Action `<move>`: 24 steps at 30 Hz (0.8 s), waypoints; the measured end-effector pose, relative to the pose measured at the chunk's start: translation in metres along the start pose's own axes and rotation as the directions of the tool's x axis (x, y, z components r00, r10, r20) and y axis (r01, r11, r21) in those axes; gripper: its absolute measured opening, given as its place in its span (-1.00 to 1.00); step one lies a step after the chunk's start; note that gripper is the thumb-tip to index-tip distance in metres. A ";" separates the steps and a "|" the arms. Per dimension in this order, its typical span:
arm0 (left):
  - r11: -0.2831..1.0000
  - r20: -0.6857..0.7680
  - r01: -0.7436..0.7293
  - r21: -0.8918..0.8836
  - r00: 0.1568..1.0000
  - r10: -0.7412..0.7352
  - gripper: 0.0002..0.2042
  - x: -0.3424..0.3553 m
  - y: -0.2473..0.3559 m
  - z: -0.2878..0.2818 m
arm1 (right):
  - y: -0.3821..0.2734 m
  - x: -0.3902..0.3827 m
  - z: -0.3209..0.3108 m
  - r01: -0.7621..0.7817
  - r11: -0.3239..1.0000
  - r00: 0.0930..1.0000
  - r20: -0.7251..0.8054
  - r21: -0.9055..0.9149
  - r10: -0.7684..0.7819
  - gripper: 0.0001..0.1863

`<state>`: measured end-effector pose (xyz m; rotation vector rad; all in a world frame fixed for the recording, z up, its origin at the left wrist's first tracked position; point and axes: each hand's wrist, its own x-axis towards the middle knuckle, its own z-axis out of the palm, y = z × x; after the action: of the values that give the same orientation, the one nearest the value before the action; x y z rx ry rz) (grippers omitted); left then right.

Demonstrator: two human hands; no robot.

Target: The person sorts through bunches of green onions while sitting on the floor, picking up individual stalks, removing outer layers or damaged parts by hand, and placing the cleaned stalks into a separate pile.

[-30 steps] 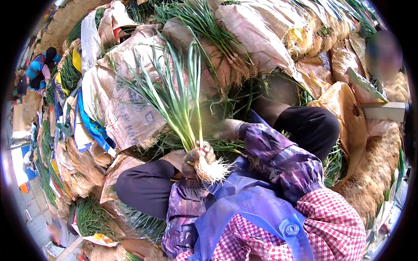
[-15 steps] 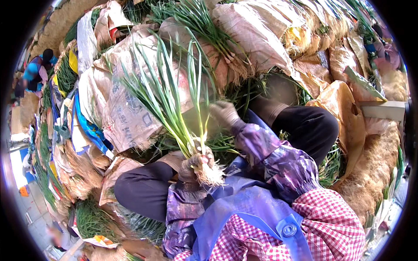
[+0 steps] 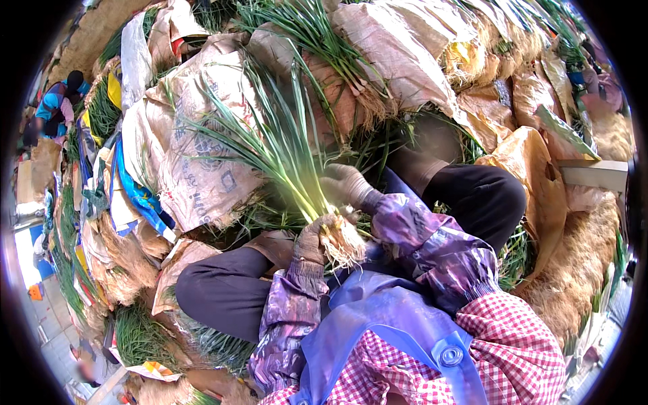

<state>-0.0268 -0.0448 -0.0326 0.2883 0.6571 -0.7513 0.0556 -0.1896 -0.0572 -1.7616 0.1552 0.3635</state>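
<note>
A bunch of green onions (image 3: 297, 177) stands tilted in front of me, its leaves fanning up to the left and its pale roots (image 3: 343, 244) hanging at the lower end. My left hand (image 3: 313, 241), in a light work glove, is closed round the white stems just above the roots. Beside the stalks, on their right, is my right hand (image 3: 347, 184), also gloved. Its fingers are smeared by motion and partly merge with the stalks, so I cannot tell whether they grip any.
Another green onion bunch (image 3: 344, 64) lies on the sacks ahead. A printed woven sack (image 3: 202, 152) covers the heap at left. Root masses (image 3: 574, 270) line the right side. My bent knees (image 3: 219, 290) flank the work. Another person (image 3: 57, 108) is at far left.
My left hand has shifted slightly right and up with the bunch. The separate stalks on the right now lie together with the others. My right hand has come against the stems.
</note>
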 end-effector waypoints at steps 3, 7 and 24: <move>0.997 0.047 0.016 0.077 0.999 -0.020 -0.71 -0.009 0.002 0.010 | 0.012 0.004 0.008 0.074 0.993 0.994 -0.082 0.093 -0.066 -0.76; 0.998 0.041 -0.002 0.066 0.999 0.000 -0.79 -0.012 0.007 0.018 | 0.017 0.003 0.016 -0.018 0.974 0.939 -0.331 0.225 0.094 -0.82; 0.930 0.474 -0.267 -0.253 0.803 0.360 -0.76 -0.063 0.039 0.049 | 0.001 0.014 -0.037 0.087 0.447 0.799 0.330 -0.890 0.502 -0.59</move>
<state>-0.0119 -0.0058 0.0458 0.0229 0.1499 -0.4132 0.0750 -0.2245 -0.0556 -2.5774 -0.3132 1.3641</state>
